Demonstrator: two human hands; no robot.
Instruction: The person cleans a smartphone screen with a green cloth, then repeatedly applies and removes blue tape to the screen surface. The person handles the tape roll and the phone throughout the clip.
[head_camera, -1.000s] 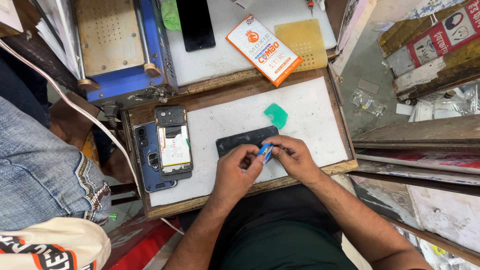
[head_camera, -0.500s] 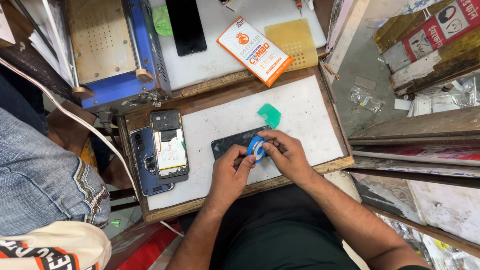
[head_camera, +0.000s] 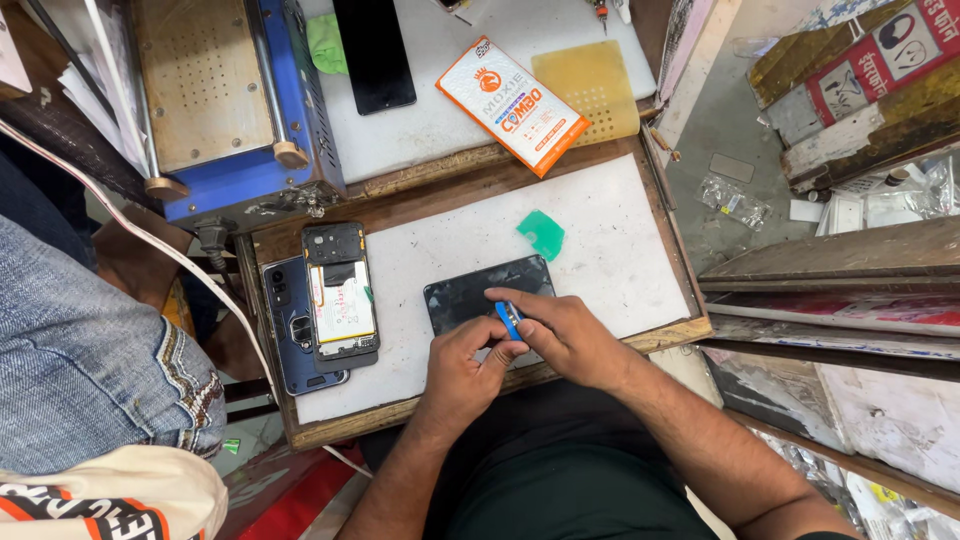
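Both hands rest on a dark screen (head_camera: 470, 293) lying on the white mat (head_camera: 610, 240). The right hand (head_camera: 565, 335) pinches a small blue tool (head_camera: 508, 319) against the glass. The left hand (head_camera: 462, 372) is curled, fingertips touching the tool; an opened phone (head_camera: 340, 297) lies well to its left.

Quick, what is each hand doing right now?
Left hand: fingers curled, thumb against the small blue tool; whether it grips it cannot be told.
Right hand: closed, pinching the blue tool over the dark phone screen.
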